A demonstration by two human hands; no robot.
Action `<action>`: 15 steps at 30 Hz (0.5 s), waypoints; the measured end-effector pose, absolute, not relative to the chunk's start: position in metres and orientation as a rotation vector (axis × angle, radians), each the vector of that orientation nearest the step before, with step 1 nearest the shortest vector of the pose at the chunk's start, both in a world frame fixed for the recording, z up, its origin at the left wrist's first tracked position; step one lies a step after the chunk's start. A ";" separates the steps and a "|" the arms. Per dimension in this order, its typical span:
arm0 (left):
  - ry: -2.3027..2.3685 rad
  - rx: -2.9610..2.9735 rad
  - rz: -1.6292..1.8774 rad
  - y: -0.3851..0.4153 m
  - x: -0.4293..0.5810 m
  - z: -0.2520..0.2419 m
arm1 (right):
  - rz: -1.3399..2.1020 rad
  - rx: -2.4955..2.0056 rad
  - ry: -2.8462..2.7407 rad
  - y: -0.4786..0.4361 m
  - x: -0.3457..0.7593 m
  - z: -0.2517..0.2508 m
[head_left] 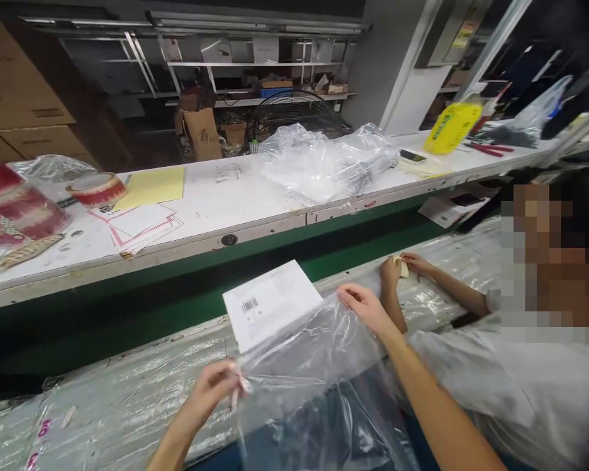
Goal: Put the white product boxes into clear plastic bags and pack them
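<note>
A flat white box [269,302] with a barcode label lies on the near bench, partly inside the mouth of a clear plastic bag [314,379]. My left hand [214,391] pinches the bag's left edge, fingers closed. My right hand [366,307] grips the bag's upper right edge beside the box. The bag hangs down off the bench edge toward me.
A co-worker at right has both hands [405,267] on the plastic-covered bench [127,392]. Beyond a green conveyor belt [177,294], a white table [216,196] holds tape rolls [97,190], yellow paper [152,186], red-bordered envelopes [140,226], crumpled plastic [324,163] and a yellow bottle [451,127].
</note>
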State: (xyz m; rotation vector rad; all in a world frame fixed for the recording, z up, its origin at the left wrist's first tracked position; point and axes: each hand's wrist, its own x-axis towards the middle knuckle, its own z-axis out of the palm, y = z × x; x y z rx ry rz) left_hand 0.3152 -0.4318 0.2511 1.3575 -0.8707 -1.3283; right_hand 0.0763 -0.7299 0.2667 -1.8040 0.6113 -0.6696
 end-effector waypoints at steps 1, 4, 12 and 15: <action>-0.693 1.328 -1.142 -0.437 0.316 0.250 | -0.692 -1.846 0.622 -0.741 0.093 0.266; -0.295 1.284 -0.793 -0.465 0.322 0.256 | -0.592 -1.909 0.603 -0.765 0.142 0.266; -0.045 1.453 -0.634 -0.536 0.347 0.301 | -0.296 -1.697 0.546 -0.792 0.220 0.237; -0.086 1.449 -0.678 -0.534 0.351 0.314 | -0.276 -1.711 0.535 -0.796 0.226 0.230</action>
